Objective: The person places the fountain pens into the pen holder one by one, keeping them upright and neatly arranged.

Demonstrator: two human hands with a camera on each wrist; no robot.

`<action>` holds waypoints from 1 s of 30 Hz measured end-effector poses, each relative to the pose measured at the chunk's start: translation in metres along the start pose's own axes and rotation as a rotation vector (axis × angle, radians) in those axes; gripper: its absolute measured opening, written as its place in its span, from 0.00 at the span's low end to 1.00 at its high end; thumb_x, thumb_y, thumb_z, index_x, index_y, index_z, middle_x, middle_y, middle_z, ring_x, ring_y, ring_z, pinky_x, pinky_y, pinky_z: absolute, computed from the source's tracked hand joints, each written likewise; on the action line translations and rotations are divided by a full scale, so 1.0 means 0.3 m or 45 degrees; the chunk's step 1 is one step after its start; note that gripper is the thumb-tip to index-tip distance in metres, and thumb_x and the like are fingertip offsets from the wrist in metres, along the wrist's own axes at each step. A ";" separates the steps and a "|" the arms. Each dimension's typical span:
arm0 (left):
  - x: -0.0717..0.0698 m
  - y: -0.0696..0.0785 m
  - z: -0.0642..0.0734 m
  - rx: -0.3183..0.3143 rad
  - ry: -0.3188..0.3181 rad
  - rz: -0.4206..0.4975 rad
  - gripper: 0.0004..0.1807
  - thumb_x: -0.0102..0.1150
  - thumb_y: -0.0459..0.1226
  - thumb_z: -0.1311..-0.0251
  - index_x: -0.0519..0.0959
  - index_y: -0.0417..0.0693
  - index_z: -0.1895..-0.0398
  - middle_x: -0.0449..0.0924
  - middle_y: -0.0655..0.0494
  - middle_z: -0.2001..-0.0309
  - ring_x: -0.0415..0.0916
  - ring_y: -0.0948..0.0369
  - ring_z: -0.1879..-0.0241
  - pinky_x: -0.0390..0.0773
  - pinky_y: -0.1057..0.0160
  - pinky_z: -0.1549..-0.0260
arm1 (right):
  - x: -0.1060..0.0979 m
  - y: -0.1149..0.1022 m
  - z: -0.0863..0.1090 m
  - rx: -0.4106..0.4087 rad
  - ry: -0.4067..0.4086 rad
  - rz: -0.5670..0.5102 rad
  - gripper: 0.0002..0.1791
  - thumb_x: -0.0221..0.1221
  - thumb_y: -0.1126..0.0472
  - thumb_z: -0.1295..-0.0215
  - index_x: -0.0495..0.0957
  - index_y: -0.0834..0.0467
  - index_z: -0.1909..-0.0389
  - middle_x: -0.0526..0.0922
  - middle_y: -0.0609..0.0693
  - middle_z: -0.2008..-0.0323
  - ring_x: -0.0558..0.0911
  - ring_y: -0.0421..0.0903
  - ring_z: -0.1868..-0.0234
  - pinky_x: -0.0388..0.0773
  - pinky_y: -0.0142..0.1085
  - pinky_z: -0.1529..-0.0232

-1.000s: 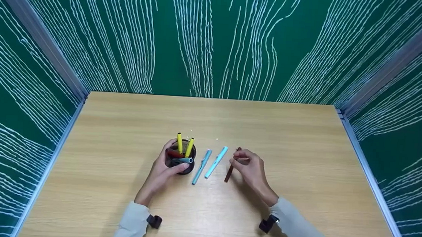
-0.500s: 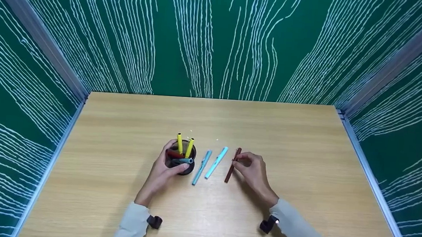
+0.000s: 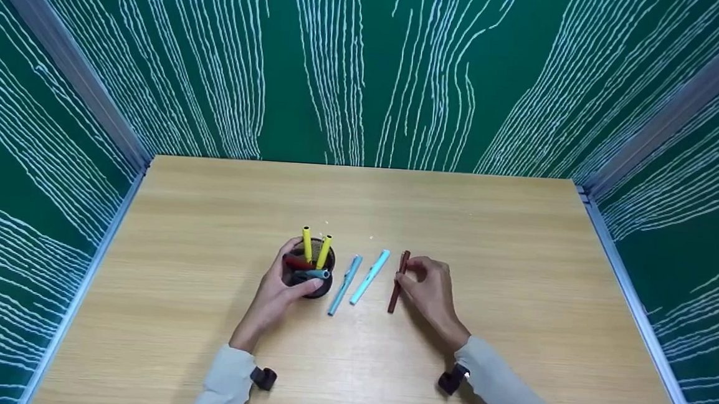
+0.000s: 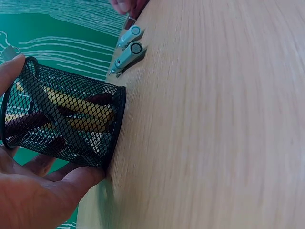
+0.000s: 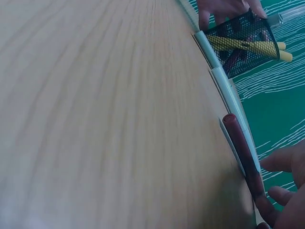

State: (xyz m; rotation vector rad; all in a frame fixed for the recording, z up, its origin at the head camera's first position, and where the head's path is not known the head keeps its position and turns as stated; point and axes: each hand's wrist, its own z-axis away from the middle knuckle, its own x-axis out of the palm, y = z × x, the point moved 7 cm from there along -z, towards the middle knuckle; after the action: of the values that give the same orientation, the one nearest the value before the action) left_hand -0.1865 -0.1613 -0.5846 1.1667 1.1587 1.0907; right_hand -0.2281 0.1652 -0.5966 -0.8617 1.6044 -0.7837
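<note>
My left hand [image 3: 277, 290] grips a black mesh pen holder [image 4: 71, 109] that stands upright on the table, thumb at its rim and fingers round its side. Two yellow pens [image 3: 306, 245], a dark red one and a blue-green one [image 3: 314, 274] lean inside it. To the right, my right hand [image 3: 432, 287] pinches a dark red pen [image 3: 399, 285] between thumb and fingertips. That pen lies along the table in the right wrist view, partly hidden by the fingers. Between the hands lie a blue pen [image 3: 345, 285] and a light blue pen [image 3: 369, 277], side by side and apart.
The wooden table [image 3: 210, 199] runs back to a green wall [image 3: 373, 72] with wavy white lines. More such walls stand left and right. Small pale specks lie behind the pens. Each sleeve carries a small black camera [image 3: 263, 378].
The dark red pen has turned slightly, its near end shifting right, with my right fingers on it. My left hand and the pen holder have stayed in place.
</note>
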 end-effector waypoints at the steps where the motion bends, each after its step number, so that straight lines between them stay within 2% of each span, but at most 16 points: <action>1: 0.000 0.000 0.000 -0.002 0.001 -0.002 0.51 0.80 0.42 0.37 0.61 0.67 0.14 0.66 0.49 0.19 0.64 0.48 0.19 0.56 0.40 0.18 | 0.003 0.002 0.000 0.013 0.007 0.019 0.12 0.77 0.68 0.40 0.90 0.65 0.56 0.91 0.58 0.57 0.81 0.59 0.48 0.71 0.51 0.40; 7: -0.004 0.001 -0.001 0.002 0.008 -0.017 0.51 0.81 0.43 0.37 0.62 0.67 0.14 0.66 0.50 0.19 0.64 0.48 0.20 0.57 0.40 0.18 | 0.023 0.010 -0.004 0.105 0.009 0.090 0.17 0.78 0.63 0.39 0.88 0.65 0.52 0.89 0.58 0.55 0.75 0.57 0.45 0.69 0.50 0.41; 11: -0.006 -0.001 -0.001 0.005 0.010 -0.032 0.50 0.80 0.43 0.37 0.62 0.67 0.14 0.65 0.50 0.18 0.64 0.48 0.19 0.56 0.40 0.18 | 0.032 0.003 -0.007 0.116 0.008 0.116 0.18 0.78 0.61 0.39 0.87 0.64 0.51 0.87 0.57 0.55 0.74 0.56 0.47 0.68 0.49 0.44; 15: -0.007 -0.003 -0.001 0.002 0.012 -0.041 0.51 0.80 0.44 0.36 0.61 0.67 0.14 0.65 0.50 0.18 0.62 0.47 0.19 0.55 0.39 0.18 | 0.037 0.000 -0.009 0.105 0.003 0.143 0.18 0.78 0.61 0.39 0.87 0.63 0.51 0.85 0.57 0.55 0.73 0.56 0.48 0.67 0.49 0.44; 23: -0.002 0.001 -0.002 0.023 -0.004 0.004 0.50 0.80 0.42 0.36 0.62 0.65 0.14 0.68 0.48 0.20 0.65 0.48 0.20 0.56 0.40 0.18 | 0.039 -0.006 -0.016 0.027 -0.021 0.261 0.18 0.77 0.62 0.38 0.88 0.64 0.49 0.90 0.58 0.53 0.76 0.62 0.40 0.64 0.59 0.33; 30: -0.001 0.000 -0.003 0.018 0.000 -0.011 0.50 0.80 0.43 0.37 0.62 0.66 0.14 0.67 0.49 0.19 0.65 0.48 0.20 0.56 0.40 0.18 | 0.034 -0.001 -0.015 -0.013 -0.015 0.294 0.14 0.77 0.65 0.40 0.90 0.63 0.54 0.89 0.57 0.58 0.77 0.62 0.41 0.67 0.59 0.35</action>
State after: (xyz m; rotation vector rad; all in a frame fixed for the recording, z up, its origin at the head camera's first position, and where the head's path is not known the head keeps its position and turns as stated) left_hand -0.1874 -0.1616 -0.5847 1.1717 1.1719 1.0778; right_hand -0.2340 0.1565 -0.6007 -0.6717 1.6638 -0.6062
